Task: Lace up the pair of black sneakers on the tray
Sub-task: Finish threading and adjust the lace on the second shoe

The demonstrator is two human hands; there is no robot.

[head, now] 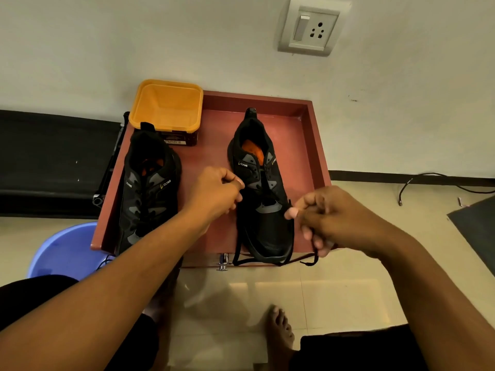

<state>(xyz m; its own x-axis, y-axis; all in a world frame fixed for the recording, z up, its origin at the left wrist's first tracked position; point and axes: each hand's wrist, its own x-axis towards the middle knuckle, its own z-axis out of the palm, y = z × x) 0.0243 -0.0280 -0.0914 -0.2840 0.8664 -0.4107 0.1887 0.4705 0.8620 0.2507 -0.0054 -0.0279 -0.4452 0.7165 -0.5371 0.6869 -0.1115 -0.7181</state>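
Tiled floor, white wall: tray (pixel 308 145) holds left sneaker (pixel 150 188) & right sneaker (pixel 265 231), apart. Left hand (pixel 214 191) & right hand (pixel 329 220) each pinch the lace (pixel 238 247) either side of right sneaker; lace ends trail over tray's front.

Both bare forearms reach forward across the near edge of the tray (pixel 318 145). The left hand (pixel 217 191) curls, thumb and forefinger pinching the black lace (pixel 236 250). The right hand (pixel 329 218), nearer the right edge, pinches the lace's other end in curled fingers.
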